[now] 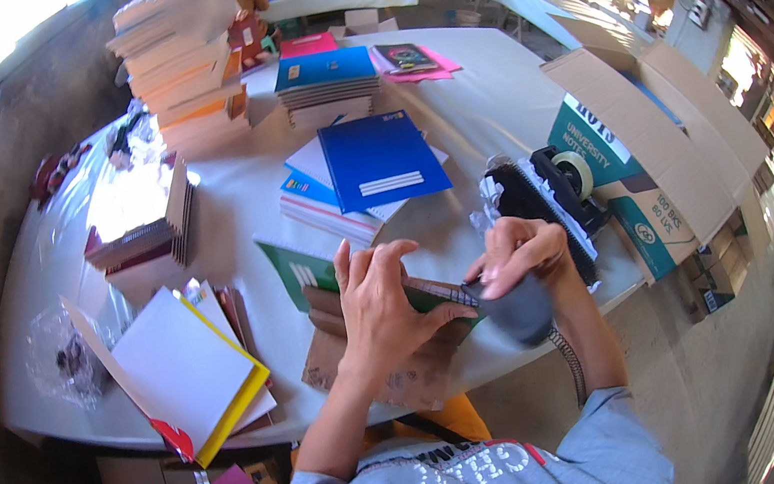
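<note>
Over the near edge of the table, my left hand (381, 299) grips a green notebook (292, 269) held tilted up, its thumb pressed near the bound edge. Brown cardboard (320, 364) lies beneath and behind that hand. My right hand (522, 251) is closed beside the notebook's right end, fingertips close to the binding. Under its palm shows a dark grey rounded object (518, 314), smeared by motion, whose kind I cannot make out. Just beyond the hands, a blue notebook (384, 161) rests on other notebooks.
A tape dispenser (574, 177) and an open carton (652, 220) stand to the right. Notebook stacks (178, 72) rise at the back left, with another blue-topped stack (326, 79) behind. Loose white and yellow sheets (177, 351) lie near left, beside crumpled plastic (71, 358).
</note>
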A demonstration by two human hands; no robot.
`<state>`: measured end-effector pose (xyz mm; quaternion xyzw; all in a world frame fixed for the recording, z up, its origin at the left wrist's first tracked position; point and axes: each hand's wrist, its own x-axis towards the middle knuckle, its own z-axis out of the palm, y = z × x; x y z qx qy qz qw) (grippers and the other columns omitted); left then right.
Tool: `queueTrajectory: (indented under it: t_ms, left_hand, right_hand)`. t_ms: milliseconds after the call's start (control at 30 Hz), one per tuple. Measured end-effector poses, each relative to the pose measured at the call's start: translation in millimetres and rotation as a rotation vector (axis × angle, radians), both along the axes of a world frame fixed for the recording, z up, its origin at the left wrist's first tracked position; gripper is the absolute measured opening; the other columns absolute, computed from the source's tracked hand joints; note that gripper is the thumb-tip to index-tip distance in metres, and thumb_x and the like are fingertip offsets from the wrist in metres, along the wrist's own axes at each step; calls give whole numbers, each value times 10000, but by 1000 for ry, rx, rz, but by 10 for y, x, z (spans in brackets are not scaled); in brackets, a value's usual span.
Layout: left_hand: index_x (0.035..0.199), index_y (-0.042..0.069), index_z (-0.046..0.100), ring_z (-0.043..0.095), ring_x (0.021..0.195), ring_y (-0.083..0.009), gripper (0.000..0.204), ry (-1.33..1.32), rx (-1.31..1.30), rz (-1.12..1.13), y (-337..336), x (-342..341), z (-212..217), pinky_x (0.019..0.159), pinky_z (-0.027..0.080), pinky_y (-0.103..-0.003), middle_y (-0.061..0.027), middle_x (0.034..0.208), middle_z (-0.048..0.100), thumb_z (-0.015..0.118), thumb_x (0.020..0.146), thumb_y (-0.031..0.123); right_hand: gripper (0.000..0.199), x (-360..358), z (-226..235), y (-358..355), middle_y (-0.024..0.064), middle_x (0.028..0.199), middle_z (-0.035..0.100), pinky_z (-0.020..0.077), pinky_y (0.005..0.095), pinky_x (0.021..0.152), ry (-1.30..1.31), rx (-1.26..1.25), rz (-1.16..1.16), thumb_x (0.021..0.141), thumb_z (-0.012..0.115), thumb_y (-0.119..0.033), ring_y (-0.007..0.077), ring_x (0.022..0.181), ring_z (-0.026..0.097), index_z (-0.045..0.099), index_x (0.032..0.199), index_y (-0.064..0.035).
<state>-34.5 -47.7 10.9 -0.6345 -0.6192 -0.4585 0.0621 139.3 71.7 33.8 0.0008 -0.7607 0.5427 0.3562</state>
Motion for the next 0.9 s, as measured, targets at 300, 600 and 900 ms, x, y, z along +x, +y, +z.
queueTrajectory:
  t_ms: [300,600,900]
  left_hand:
    - [1093,57,497,516,983,-276,851,-41,148,-149,-36,-79,-95,1055,247,-458,-71,978,540,811,457,526]
    - [1049,112,551,503,1030,-302,869,99,109,123,-20,-289,-28,1034,75,-649,-98,1013,526,746,420,679]
    - [775,106,619,429,1020,-281,747,75,70,181,222,-678,-80,867,290,-618,-72,926,479,739,369,721]
  right_hand:
    - [219,-95,53,-122,31,641,479,387,261,586,-232,301,-174,594,597,72,138,635,483,709,748,-38]
    - [119,-360,37,72,26,656,524,410,243,585,-306,478,-420,662,671,28,125,638,523,697,735,-62]
    - [296,-444,-70,239,28,668,506,411,248,602,-184,304,-406,598,663,83,126,641,501,737,832,-82]
